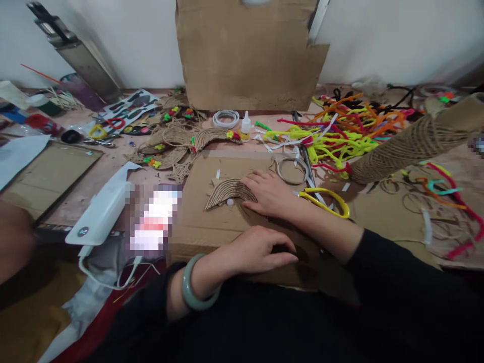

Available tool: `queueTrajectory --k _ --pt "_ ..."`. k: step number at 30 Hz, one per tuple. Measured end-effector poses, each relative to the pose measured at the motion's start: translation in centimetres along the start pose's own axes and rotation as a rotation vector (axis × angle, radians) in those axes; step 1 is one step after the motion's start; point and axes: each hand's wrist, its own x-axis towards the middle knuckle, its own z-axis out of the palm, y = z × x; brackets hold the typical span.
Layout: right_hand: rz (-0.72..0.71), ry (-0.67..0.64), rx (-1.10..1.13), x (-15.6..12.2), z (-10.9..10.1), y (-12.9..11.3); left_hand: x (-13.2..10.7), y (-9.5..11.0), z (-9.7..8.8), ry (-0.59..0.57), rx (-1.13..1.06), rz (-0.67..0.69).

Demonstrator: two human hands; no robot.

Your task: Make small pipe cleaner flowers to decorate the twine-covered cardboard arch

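My right hand lies flat, fingers spread, on a brown cardboard sheet, its fingertips touching the end of a curved jute-wound crescent piece. Nearer to me, my left hand rests on the front edge of the same cardboard with its fingers curled loosely inward; a pale green bangle circles that wrist. Nothing shows inside the left fingers. Yellow-handled scissors lie just right of my right wrist.
A heap of coloured pipe cleaners and a big jute twine cone lie at the right. Several finished jute pieces, a small glue bottle and tape rings sit behind. A white device lies at the left, a cardboard panel against the wall.
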Motion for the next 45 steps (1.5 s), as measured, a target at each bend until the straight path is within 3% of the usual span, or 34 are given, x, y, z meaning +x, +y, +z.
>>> queueTrajectory --k 5,9,12,15,18,22,27,31,35,41,45 --pt "0.075 0.043 0.011 1.1 0.2 -1.3 -0.2 -0.2 0.0 0.012 -0.002 0.054" --pt "0.142 0.157 0.173 1.0 -0.1 -0.6 -0.1 -0.5 0.2 0.055 -0.078 0.046" --pt "0.169 0.306 0.252 0.0 -1.0 1.0 0.1 -0.8 0.3 0.232 -0.324 -0.063" --pt "0.195 0.430 0.277 -2.0 -2.2 2.5 0.4 -1.2 -0.1 0.498 -0.626 -0.187" --pt "0.188 0.493 0.261 -4.2 -3.1 3.1 0.6 -1.5 -0.7 0.747 -0.829 -0.213" --pt "0.191 0.491 0.199 -6.1 -2.9 2.9 0.7 -1.9 -1.0 0.888 -0.896 -0.192" --pt "0.233 0.460 0.307 -6.9 -2.4 3.1 0.7 -2.1 -0.9 0.953 -0.864 -0.193" --pt "0.370 0.391 0.706 -7.0 -2.0 4.7 0.7 -2.2 -0.8 0.957 -0.891 -0.161" --pt "0.375 0.268 1.034 -7.0 -1.7 6.5 0.8 -2.1 -1.0 0.935 -0.912 -0.222" --pt "0.351 0.234 1.108 -6.9 -2.2 7.1 0.9 -2.3 -1.3 0.936 -0.953 -0.242" --pt "0.334 0.279 1.183 -6.7 -2.0 7.1 1.0 -2.6 -1.4 1.045 -0.898 -0.230"
